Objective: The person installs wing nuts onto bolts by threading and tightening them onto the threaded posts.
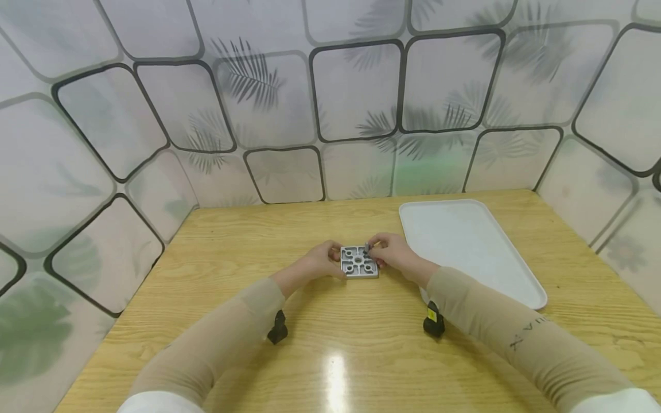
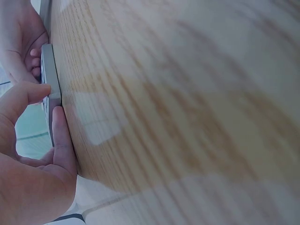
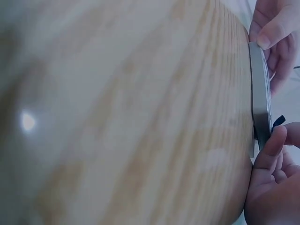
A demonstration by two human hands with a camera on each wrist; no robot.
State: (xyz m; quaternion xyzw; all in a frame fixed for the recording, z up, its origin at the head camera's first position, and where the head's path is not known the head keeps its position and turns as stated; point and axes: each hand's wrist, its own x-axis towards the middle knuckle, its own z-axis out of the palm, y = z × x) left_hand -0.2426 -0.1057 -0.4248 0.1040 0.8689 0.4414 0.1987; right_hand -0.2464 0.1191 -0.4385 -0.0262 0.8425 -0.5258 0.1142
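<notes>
A square grey metal plate (image 1: 358,261) with round bosses and a ring in its middle lies on the wooden table. My left hand (image 1: 321,261) grips its left side; in the left wrist view, the left hand (image 2: 35,183) has its thumb and fingers on the plate's edge (image 2: 54,77). At the plate's far right corner, my right hand (image 1: 395,252) pinches a small upright metal piece (image 1: 367,248). This piece looks like a dark tip (image 3: 279,121) beside the right fingers in the right wrist view. Its lower end is hidden by fingers.
A white rectangular tray (image 1: 465,241) lies to the right, partly beneath the right forearm. Black wrist devices hang under the left sleeve (image 1: 277,328) and the right sleeve (image 1: 434,321). Patterned curtain-like walls (image 1: 356,92) border the table (image 1: 248,229) at the back and sides.
</notes>
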